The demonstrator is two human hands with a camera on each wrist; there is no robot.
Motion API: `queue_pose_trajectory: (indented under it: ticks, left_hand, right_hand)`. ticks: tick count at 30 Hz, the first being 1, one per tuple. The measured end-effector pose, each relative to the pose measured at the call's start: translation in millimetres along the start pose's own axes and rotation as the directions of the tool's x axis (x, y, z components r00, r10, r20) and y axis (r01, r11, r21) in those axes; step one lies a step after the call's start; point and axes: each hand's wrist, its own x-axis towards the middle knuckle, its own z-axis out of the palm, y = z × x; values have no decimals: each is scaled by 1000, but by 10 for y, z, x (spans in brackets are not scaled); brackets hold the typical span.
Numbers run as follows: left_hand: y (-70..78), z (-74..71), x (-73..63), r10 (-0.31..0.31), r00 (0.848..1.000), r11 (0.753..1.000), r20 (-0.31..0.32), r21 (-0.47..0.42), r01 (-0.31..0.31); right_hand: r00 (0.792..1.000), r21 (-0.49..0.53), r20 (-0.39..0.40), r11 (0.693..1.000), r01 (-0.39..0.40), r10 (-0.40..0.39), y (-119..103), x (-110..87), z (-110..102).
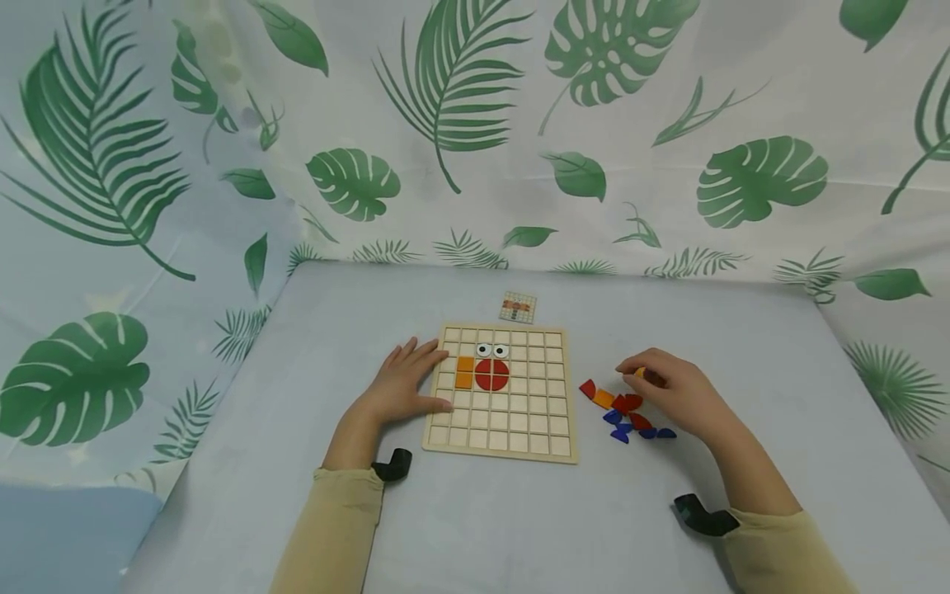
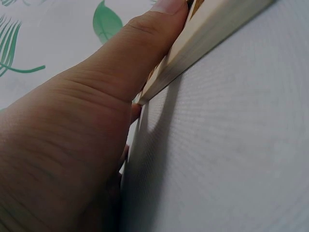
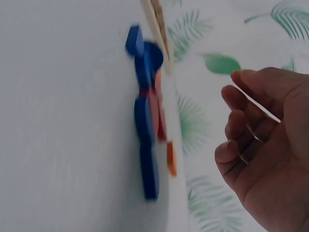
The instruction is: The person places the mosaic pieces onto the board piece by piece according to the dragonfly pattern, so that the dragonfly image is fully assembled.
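A wooden grid board (image 1: 512,422) lies on the table, with two white eye tiles (image 1: 493,351), a red circle of quarter pieces (image 1: 492,375) and orange tiles (image 1: 464,373) in its cells. My left hand (image 1: 397,388) rests at the board's left edge, fingers spread, the thumb over its wooden rim (image 2: 193,46). To the right of the board, my right hand (image 1: 679,392) hovers above loose pieces, its fingers loosely bent. The right wrist view shows nothing between the thumb and fingers of that hand (image 3: 260,130). Below the fingers lies an orange piece (image 3: 171,158), partly hidden in the head view.
Loose blue pieces (image 1: 621,431), red pieces (image 1: 627,403) and an orange piece (image 1: 603,398) lie in a cluster right of the board. Behind the board is a small pattern card (image 1: 518,307). A leaf-printed cloth (image 1: 460,190) hangs behind the table.
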Motion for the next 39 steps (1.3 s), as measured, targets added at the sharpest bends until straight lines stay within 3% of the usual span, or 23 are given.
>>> queue_pose_trajectory:
  ticks: [8, 14, 27, 39]
  left_hand:
    - [8, -2, -2, -6, 1000, 1000, -5, -17, 6]
    - [6, 3, 0, -6, 1000, 1000, -1, -17, 6]
    - [4, -6, -2, -6, 1000, 1000, -4, -18, 6]
    - [-11, 17, 3, 2, 1000, 1000, -19, -18, -2]
  right_hand:
    - [997, -13, 78, 1000, 15, -14, 377, -108, -50]
    - [993, -13, 120, 1000, 5, -3, 520, -122, -8]
    - [988, -90, 154, 995, 31, -17, 547, -93, 126]
    - [996, -90, 91, 996, 11, -2, 574, -101, 108]
